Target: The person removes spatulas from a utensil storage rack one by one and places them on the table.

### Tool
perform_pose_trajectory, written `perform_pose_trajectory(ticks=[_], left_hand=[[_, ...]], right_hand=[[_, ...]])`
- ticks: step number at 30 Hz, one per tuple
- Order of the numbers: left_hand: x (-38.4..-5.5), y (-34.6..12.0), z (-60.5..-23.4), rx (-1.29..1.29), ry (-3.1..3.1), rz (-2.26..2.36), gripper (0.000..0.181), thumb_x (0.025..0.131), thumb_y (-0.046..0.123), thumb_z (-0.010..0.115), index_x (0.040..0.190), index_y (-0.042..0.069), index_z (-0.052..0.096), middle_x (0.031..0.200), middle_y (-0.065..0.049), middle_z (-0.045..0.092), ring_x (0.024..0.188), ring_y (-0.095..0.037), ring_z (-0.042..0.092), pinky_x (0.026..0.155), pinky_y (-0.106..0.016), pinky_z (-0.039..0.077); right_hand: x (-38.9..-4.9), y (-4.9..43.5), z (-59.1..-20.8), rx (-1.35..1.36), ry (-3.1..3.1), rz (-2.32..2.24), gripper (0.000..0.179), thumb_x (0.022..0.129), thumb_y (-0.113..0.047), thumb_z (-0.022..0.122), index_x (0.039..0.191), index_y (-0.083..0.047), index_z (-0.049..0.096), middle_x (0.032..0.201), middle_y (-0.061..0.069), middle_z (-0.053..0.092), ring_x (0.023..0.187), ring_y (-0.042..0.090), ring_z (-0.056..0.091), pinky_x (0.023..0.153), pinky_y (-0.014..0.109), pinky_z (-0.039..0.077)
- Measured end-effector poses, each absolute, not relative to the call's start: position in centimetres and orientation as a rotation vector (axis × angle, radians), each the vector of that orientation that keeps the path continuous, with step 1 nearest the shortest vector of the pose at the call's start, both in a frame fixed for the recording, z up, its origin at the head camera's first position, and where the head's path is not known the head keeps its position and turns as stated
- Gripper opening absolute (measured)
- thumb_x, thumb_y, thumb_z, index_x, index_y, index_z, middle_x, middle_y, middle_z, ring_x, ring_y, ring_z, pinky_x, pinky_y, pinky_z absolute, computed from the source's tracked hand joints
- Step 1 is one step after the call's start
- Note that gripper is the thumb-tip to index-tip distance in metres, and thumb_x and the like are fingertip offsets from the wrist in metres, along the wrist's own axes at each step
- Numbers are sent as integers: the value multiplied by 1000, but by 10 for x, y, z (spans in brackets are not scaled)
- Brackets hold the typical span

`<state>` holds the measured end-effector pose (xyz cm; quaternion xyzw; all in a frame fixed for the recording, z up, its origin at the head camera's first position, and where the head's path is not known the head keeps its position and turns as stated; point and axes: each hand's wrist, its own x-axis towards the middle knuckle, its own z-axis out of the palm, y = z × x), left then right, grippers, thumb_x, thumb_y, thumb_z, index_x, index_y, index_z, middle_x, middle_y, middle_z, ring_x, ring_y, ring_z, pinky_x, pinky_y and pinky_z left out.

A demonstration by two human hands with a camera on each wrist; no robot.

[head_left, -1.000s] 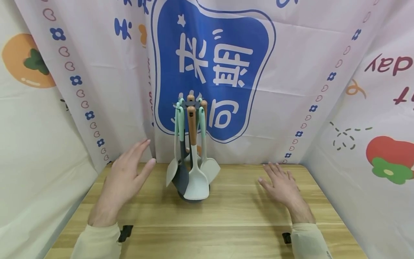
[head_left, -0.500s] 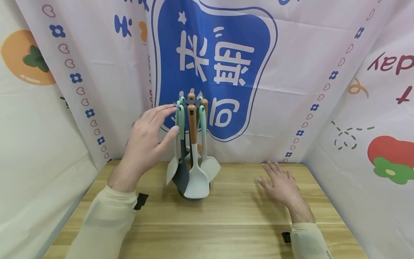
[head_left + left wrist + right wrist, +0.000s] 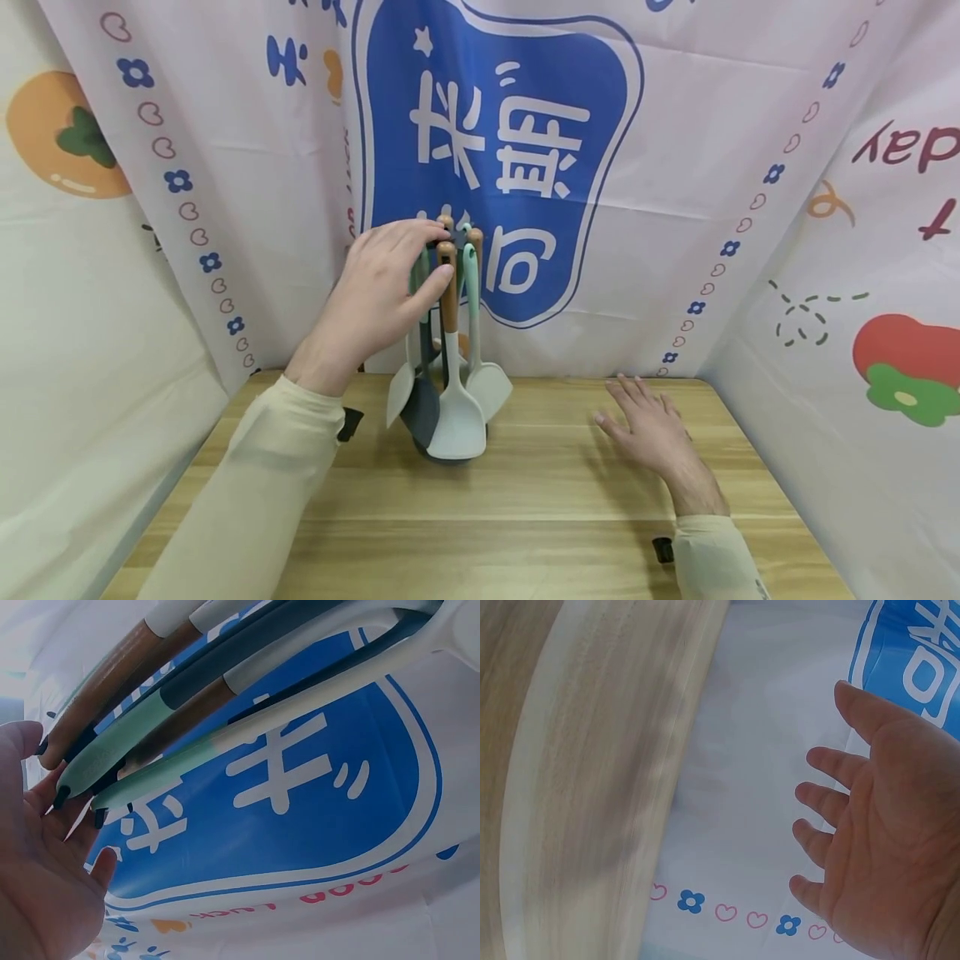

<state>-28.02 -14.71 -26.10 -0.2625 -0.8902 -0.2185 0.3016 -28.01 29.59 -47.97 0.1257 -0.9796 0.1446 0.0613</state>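
A rotating utensil rack (image 3: 460, 239) stands on the table, hung with several kitchen utensils. At its front hangs a white turner (image 3: 457, 425) with a wooden handle (image 3: 447, 292); a dark grey utensil (image 3: 422, 414) hangs beside it. My left hand (image 3: 378, 279) reaches over the rack's top from the left, its thumb in front near the wooden handle's end and its fingers behind. In the left wrist view the fingers spread around the hook ends, close to a mint-green handle (image 3: 112, 746). My right hand (image 3: 900, 825) holds nothing, fingers loosely spread over the table's right side.
The wooden table (image 3: 555, 500) ends at a printed cloth backdrop (image 3: 697, 167) right behind the rack. Cloth walls close off the left and right sides. A black wrist mount (image 3: 350, 424) shows beside the left sleeve, another (image 3: 663, 550) by the right.
My left hand has risen from the table's left side and moved right to the top of the utensil rack. The right hand has stayed in place, and the utensils hang as before.
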Motion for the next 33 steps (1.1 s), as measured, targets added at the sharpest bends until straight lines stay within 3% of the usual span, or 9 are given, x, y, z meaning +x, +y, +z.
perform_pose_trajectory(ticks=[9, 22, 33], left_hand=[[-290, -139, -256, -736, -2359, -643, 50, 120, 36, 69, 167, 19, 67, 175, -5, 65, 171, -35, 54, 147, -61, 38], [-289, -137, -262, -704, -2336, -654, 50, 121, 39, 67, 166, 17, 68, 173, -3, 68, 169, -32, 56, 146, -55, 42], [-292, -139, -261, -686, -2337, -664, 49, 120, 37, 67, 164, 15, 69, 171, -4, 69, 169, -33, 56, 145, -55, 43]], right_hand=[[-281, 296, -481, 394, -2953, 423, 77, 120, -48, 64, 180, -5, 44, 191, 26, 34, 178, 58, 28, 142, 87, 17], [-281, 272, -480, 458, -2807, 407, 63, 116, -36, 72, 169, -4, 59, 176, 23, 61, 162, 51, 59, 134, 75, 47], [-271, 227, -463, 456, -2675, 604, 53, 116, -29, 73, 165, -10, 66, 166, 17, 71, 153, 46, 69, 129, 68, 56]])
